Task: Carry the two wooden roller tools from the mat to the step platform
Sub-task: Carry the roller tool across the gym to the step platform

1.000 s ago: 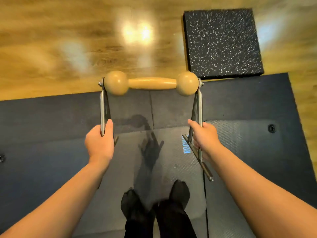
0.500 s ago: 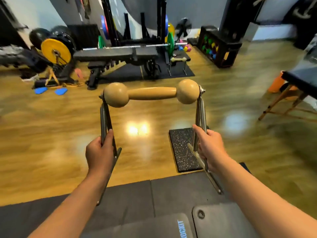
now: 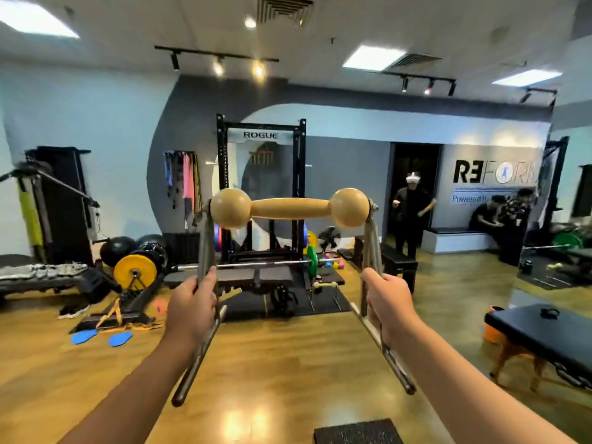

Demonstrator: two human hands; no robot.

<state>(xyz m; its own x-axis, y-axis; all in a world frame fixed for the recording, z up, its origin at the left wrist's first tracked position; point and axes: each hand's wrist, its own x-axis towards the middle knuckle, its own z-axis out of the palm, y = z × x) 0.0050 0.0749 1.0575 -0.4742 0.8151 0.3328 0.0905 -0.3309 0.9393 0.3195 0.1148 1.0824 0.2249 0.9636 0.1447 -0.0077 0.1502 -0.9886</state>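
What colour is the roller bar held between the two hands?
Pale tan wood, on the roller with grey metal side handles; head view shows it.

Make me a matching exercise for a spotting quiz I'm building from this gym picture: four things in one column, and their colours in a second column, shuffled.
Things:
1. wooden roller
2. big weight plate at left
3. small plate on the barbell
4. two flat pads on the floor at left

Colours:
A. green
B. blue
C. tan
D. yellow

Pairs: 1-C, 2-D, 3-A, 4-B
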